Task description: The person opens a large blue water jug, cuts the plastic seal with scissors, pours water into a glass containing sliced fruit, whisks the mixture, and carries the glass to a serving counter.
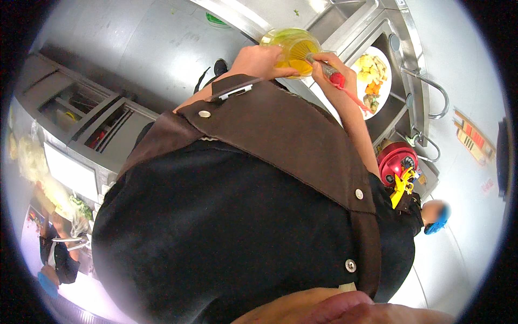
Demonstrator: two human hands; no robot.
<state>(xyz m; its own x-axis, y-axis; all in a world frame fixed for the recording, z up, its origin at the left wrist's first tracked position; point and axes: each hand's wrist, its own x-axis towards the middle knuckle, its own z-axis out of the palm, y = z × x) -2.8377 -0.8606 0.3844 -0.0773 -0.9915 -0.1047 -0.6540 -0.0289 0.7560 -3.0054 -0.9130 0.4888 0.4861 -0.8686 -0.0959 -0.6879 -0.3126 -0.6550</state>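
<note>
My left hand (261,60) grips the near-left side of a clear bowl (275,40), its thumb along the near rim. Yellow liquid (297,67) lies in the bowl. My right hand (334,75) holds a whisk (313,60) by its greyish handle, which ends in a red tip with a red cord loop (356,99). The whisk's wires reach down into the bowl, at the liquid. Just right of my right hand, a white plate (387,81) carries pale cut pieces, orange chunks and some darker pieces. My right forearm passes close by its near edge.
Behind the plate is a steel sink (378,131) with curved taps (439,91). A red rounded appliance (398,156) stands to the right, near a co-worker in a blue cap (439,220). Another co-worker (60,259) is at lower left. A green basin (217,19) lies ahead.
</note>
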